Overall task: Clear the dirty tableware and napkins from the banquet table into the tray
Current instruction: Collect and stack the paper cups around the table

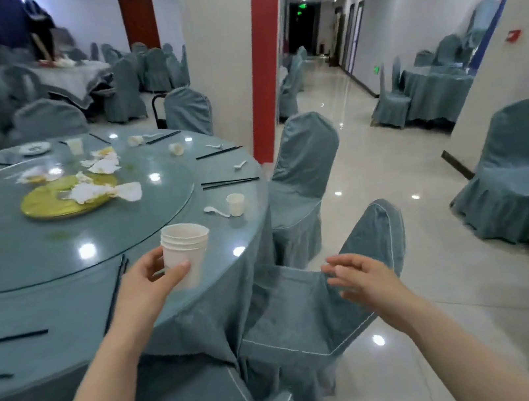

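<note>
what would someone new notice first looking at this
Most likely the stack of white paper cups that the left hand holds over the near edge of the round banquet table. Next, the gold platter on the glass turntable, strewn with crumpled napkins. The right hand hangs open and empty above a covered chair.

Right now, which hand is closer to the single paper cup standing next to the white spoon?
Left. The left hand, holding the stack of cups, is just below and left of the single cup. The right hand hangs off the table, over the chair.
</note>
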`<state>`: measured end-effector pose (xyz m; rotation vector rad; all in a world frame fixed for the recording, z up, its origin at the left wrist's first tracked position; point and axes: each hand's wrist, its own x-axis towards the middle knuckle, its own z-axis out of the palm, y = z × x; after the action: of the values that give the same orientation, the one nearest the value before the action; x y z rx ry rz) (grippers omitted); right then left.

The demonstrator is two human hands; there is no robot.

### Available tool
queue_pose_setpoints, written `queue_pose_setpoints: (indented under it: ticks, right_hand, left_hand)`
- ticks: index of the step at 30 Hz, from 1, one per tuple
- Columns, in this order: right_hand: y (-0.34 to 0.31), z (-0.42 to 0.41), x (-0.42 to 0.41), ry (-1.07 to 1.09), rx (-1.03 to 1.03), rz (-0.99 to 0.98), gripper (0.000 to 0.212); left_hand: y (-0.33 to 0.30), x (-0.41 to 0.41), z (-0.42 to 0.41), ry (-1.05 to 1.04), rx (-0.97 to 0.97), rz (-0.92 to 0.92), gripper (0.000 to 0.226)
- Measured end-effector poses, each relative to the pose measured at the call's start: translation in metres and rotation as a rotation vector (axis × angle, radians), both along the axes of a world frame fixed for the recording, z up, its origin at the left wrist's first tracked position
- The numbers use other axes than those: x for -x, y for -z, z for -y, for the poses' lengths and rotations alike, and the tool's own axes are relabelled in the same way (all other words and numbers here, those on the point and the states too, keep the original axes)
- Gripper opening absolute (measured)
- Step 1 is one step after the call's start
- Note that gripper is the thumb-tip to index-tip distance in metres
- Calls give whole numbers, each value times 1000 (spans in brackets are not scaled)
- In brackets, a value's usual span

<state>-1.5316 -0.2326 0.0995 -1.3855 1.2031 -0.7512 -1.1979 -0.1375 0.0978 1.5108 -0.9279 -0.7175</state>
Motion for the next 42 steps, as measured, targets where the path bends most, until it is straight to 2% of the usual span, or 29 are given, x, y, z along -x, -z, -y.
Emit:
queue_pose_setpoints:
  ticks: [7,12,19,22,26,28,31,35,37,39,42]
  right_hand:
    - [20,85,-46,-250,-31,-42,19]
    - [45,129,-97,-380,-18,-98,19]
    - [75,174,-181,-644,204,-283,35]
    - [93,186,-219,-835,367,-490,51]
    - [115,206,-274,-1103,729,-713,75]
    - [124,216,-300,-1146,846,-747,79]
    - [140,227,-338,-1190,902,-781,85]
    - [168,241,-375,-1371,1222,-881,77]
    - [178,251,-383,-1463,1304,-866,65]
    - [185,261,-384,-1479,1285,-758,60]
    - [183,277,-370,-1341,911,-469,63]
  left_hand:
    - [25,16,-1,-306,-49,-57,36]
    - [39,-2,15,-397,-74,-112,35]
    - [44,-23,28,-523,-123,-150,43]
    - [47,-30,34,-563,-151,-126,45]
    - [51,-38,35,-663,-215,-94,53]
    - [50,-38,34,-729,-228,-92,53]
    - [46,-37,33,-813,-253,-84,48]
    - [43,-36,45,-878,-294,-80,39]
    - [42,-36,54,-924,-291,-82,36]
    - [41,-37,65,-956,-289,-101,37]
    - [40,-39,89,-964,-295,-124,40]
